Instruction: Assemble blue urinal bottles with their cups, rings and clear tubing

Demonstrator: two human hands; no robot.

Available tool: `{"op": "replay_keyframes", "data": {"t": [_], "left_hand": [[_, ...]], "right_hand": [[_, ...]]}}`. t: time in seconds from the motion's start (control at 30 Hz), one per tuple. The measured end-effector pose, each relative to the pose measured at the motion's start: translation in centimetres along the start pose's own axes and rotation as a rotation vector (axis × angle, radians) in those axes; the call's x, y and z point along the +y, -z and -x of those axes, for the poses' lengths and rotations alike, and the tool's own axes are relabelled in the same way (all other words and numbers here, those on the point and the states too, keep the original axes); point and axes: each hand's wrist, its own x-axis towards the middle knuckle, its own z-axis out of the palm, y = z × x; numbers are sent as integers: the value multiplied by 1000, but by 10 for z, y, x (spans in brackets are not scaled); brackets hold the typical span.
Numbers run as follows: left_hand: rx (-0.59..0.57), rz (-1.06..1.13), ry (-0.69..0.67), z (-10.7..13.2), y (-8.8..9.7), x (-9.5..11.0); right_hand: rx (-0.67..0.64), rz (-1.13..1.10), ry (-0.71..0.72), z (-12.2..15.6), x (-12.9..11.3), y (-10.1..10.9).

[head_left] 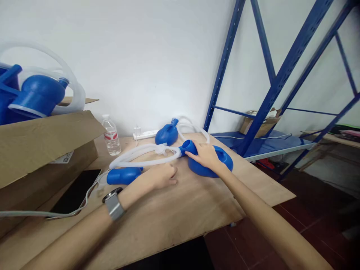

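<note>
One plump blue jug (201, 170) sat on the near-right part of the table, its smooth body rounded, a loop handle at its right end and its wide mouth open toward the upper left. The right hand (206, 155) gripped its neck, thumb just below the mouth. The left hand (163, 176) was curled into a loose fist above the wood; whether anything was inside it I couldn't tell. Between the hands and the wall, a whitish hose (132, 158) lay in loops, near a second blue jug (165, 135) and a blue cup (122, 175). The table (194, 213) was pale, grained wood. On its left stood a water bottle (111, 138) and a cardboard box (50, 142) piled with more blue jugs. Beyond rose a plain white wall (146, 67), blue metal shelving (261, 93) on the right and dark red floor tiles (244, 240).
</note>
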Motion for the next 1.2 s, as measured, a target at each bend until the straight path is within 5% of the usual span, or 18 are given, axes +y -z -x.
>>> {"op": "replay_keyframes", "data": {"t": [0.2,0.4,0.53,0.77,0.9,1.03,1.2], "left_hand": [[40,-63,-46,52,-19,-12],[124,288,-113,80,-10,-18],[194,530,114,96,1,-20],[682,655,551,97,-4,-37],[744,904,666,91,-5,-44],[661,834,540,91,-10,-43],[339,47,51,104,-17,-38]], "right_hand": [[4,0,-17,2,-1,0],[-21,-52,-10,-3,-17,0],[-19,-106,32,-12,-34,-2],[3,-138,61,-25,-48,-9],[28,-124,75,-28,-47,-12],[43,-121,69,-29,-47,-14],[38,-150,80,-26,-46,-11]]}}
